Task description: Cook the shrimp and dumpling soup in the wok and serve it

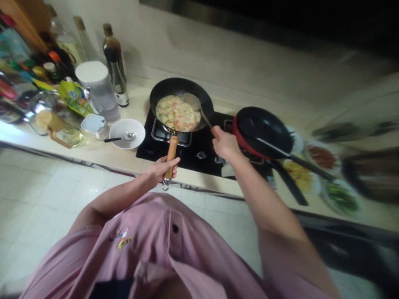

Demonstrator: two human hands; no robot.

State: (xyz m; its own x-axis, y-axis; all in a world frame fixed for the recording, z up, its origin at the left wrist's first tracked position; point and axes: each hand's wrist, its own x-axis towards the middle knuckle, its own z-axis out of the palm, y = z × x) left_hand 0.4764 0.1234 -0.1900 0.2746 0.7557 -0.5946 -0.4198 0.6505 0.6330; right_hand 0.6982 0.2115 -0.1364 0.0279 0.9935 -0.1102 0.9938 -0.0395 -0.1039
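My left hand (pixel 166 167) is closed around the wooden handle of a dark wok (pixel 202 93) on the left burner. Inside the wok lies a pale mixture (pixel 176 112) with bits of orange and green. My right hand (pixel 227 143) grips the wooden handle of a metal spatula (pixel 191 101), whose blade rests at the right side of the mixture. The spatula's handle crosses the wok's right rim.
Right of the wok, a red frying pan (pixel 264 128) holds a long-handled utensil (pixel 293 157). Bowls of red (pixel 322 157), yellow (pixel 299 175) and green food (pixel 342 197) stand beyond. Leftward are a white bowl (pixel 129 143) with a spoon, a pitcher (pixel 101 95) and several bottles.
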